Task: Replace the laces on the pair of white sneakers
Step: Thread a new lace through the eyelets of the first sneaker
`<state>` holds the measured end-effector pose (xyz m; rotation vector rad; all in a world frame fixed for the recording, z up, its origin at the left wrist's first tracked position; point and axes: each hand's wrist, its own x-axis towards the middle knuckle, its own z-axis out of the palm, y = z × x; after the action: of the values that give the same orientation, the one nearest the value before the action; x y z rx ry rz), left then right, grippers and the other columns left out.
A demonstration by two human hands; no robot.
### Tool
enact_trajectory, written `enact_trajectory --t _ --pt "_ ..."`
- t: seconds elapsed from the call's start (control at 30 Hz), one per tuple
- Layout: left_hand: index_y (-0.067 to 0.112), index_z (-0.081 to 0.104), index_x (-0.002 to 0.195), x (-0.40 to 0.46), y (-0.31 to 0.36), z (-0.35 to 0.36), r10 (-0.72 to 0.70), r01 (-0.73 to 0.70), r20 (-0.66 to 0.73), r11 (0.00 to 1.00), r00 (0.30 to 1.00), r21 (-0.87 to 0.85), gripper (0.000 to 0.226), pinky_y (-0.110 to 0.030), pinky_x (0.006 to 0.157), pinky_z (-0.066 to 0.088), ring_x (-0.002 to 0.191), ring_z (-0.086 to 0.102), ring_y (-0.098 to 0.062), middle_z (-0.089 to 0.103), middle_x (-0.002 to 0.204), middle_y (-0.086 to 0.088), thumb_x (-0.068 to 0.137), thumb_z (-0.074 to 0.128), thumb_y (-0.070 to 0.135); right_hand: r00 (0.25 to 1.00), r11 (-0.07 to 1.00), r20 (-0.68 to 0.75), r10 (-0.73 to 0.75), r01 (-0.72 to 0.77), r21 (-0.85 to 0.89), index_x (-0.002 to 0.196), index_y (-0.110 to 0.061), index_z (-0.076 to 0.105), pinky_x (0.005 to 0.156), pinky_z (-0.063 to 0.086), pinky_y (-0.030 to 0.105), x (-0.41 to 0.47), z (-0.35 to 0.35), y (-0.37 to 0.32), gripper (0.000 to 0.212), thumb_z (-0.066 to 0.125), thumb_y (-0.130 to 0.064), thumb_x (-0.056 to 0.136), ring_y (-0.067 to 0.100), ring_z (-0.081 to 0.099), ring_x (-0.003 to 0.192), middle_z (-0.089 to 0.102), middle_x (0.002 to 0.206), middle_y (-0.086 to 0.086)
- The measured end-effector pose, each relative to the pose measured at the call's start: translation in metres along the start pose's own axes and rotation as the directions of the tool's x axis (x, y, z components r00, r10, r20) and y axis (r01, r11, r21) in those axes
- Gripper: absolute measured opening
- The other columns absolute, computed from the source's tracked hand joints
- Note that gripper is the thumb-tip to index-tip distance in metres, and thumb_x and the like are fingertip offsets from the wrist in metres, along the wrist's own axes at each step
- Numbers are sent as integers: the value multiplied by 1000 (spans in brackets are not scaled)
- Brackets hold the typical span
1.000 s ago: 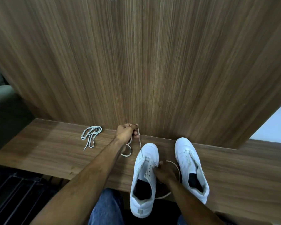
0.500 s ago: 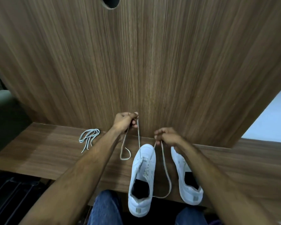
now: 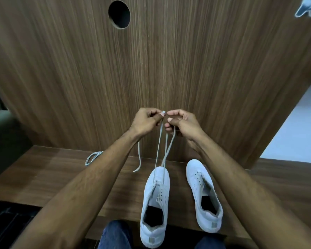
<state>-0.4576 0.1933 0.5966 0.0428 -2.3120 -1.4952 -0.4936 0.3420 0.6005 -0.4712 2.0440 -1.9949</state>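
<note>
At the bottom edge of the frame, blue-jeaned knees (image 3: 115,234) showed on either side of the heel of the left sneaker (image 3: 155,203), which lay just right of centre on the wooden shelf (image 3: 43,173), toe pointing away. The right sneaker (image 3: 203,196) sat just beside it, further to the right, without a lace, its eyelets bare. Two bare forearms rose from the lower corners toward the middle of the frame. A pale lace (image 3: 164,151) ran up from the left sneaker's eyelets in taut strands to the hands, and one loose end hung down left of the shoe's toe, its tip over the shelf. On the shelf in the left middle of the frame, partly behind the left forearm, lay a bunched spare lace (image 3: 92,157). Above the shoes, in the centre, the left hand (image 3: 145,121) and the right hand (image 3: 182,123) were raised close together, each pinched shut on the lace, fingertips almost meeting at a small pale tip. Behind them stood a wood-grain panel (image 3: 205,60) with a round dark hole (image 3: 119,14) in the upper centre.
</note>
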Motion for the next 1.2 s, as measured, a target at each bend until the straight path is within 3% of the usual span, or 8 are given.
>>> enact_trajectory --t 0.1,0.23,0.43,0.73,0.83,0.93,1.03,1.2 --pt "25 73 93 6 -15 -6 -15 24 -63 988 998 154 12 -35 68 53 68 61 -7 67 71 11 89 62 31 999 999 -24 26 -27 -20 98 -18 64 59 52 23 -3 -4 4 15 57 -5 93 11 66 64 70 73 4" --pt "25 63 113 -14 -34 2 37 59 -138 776 990 628 28 -40 88 49 105 57 -20 61 112 -1 88 60 39 995 992 -42 85 -81 98 101 -13 64 62 53 26 -7 -4 8 16 55 -3 93 14 66 69 70 76 5" --pt "6 67 92 -57 -56 54 -93 121 200 984 975 -132 20 -22 72 46 73 56 -5 65 78 0 95 58 24 986 954 -54 156 -136 267 105 -7 62 66 57 28 -11 2 17 19 51 3 93 16 68 72 69 82 8" --pt "4 60 85 -81 -103 45 -257 311 225 915 940 -256 22 -16 49 42 46 55 -5 58 53 1 100 46 11 961 948 -228 157 -82 307 97 -12 64 74 56 32 -8 -30 22 18 57 3 89 17 70 76 71 83 8" --pt "5 61 79 -93 -133 33 -402 429 162 878 901 -212 24 -13 42 38 37 45 -3 51 46 3 99 49 7 938 980 -301 174 -135 147 93 -11 65 67 54 29 -11 -45 48 19 60 5 86 17 66 75 69 85 10" --pt "11 63 74 -104 -152 31 -470 484 132 869 873 -104 26 -12 36 34 32 40 -1 49 40 7 97 52 6 943 918 -331 38 -164 -362 84 -22 66 77 51 30 -18 -51 95 29 57 6 84 20 65 87 67 100 8" --pt "13 68 77 -108 -162 35 -447 448 179 893 876 36 21 -16 39 35 34 42 -1 52 42 7 95 57 11 993 685 -115 9 -90 -723 107 -22 68 91 49 34 -35 -37 128 32 61 -2 83 20 58 104 52 121 2" --pt "12 71 80 -109 -153 50 -394 382 251 919 884 97 15 -15 41 38 39 46 0 52 48 10 92 64 16 950 673 255 179 71 -737 129 -21 57 102 43 33 -55 -1 167 44 58 -7 87 17 52 122 54 134 -1"
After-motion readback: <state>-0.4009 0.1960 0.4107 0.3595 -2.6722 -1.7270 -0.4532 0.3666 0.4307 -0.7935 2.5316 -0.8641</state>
